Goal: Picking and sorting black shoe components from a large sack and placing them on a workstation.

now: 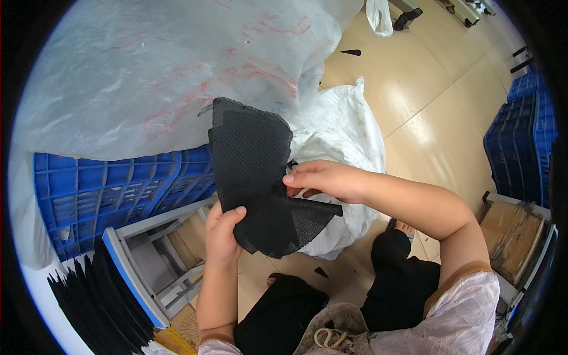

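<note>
A piece of black mesh fabric (pixel 251 154) with a stitched, slightly ragged edge hangs between my two hands, over a white sack. My left hand (pixel 223 228) grips its lower left side, the thumb lying on top of the cloth. At the right edge my right hand (pixel 316 180) pinches the fabric where it folds inward. Below that fold, a lower flap of the mesh (pixel 310 222) spreads to the right. The fingers of my left hand are mostly hidden behind the cloth.
A white woven sack (pixel 349 130) lies on the tiled floor. Blue plastic crates (pixel 118 183) stand at the left under a large translucent plastic bag (pixel 148 71); more blue crates (pixel 520 142) are at the right. Stacked black pieces (pixel 97 302) sit lower left, beside a metal frame (pixel 139 284).
</note>
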A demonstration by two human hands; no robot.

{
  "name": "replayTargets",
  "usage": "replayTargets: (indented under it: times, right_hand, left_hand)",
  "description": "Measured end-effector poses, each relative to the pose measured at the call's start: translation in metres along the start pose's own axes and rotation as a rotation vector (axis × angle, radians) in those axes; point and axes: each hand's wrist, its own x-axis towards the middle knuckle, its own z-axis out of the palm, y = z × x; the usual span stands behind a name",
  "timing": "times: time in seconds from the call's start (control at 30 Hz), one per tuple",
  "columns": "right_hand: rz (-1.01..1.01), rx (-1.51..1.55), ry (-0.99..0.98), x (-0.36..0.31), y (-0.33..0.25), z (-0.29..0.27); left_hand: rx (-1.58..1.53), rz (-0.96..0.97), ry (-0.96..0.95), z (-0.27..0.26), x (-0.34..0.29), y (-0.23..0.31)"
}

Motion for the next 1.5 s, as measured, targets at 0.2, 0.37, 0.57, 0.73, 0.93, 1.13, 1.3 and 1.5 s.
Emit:
replayTargets:
  times: [0.2, 0.37, 0.57, 0.73, 0.93, 1.13, 1.3, 1.5]
  right_hand:
    - [-0.021, 0.231, -0.041, 0.003, 0.006, 0.001]
    - [-0.197, 0.206, -0.052, 0.002, 0.009, 0.021]
    - [-0.315, -0.203, 0.072, -0.002, 0.021, 0.022]
    - [-0.456, -0.335, 0.142, -0.009, 0.009, 0.028]
    - [-0.371, -0.226, 0.187, -0.003, 0.022, 0.015]
    - [-0.304, -0.09, 0.259, 0.0, 0.027, -0.004]
    - [-0.262, -0.114, 0.367, -0.005, 0.032, -0.019]
    - [-0.351, -0.133, 0.372, -0.003, 0.052, -0.033]
  left_hand:
    - [0.091, 0.031, -0.041, -0.003, 0.0, -0.003]
    - [0.236, 0.072, -0.044, -0.002, 0.0, -0.002]
    - [0.265, 0.066, -0.162, -0.002, -0.002, -0.006]
    - [0.202, 0.027, -0.109, 0.009, -0.001, -0.005]
    - [0.35, 0.168, -0.032, 0.007, 0.001, 0.001]
    - [0.329, 0.172, -0.046, -0.003, -0.004, 0.014]
    - [1.092, 0.347, -0.184, -0.022, -0.04, 0.041]
    - [1.357, 0.402, -0.146, -0.023, -0.134, 0.138]
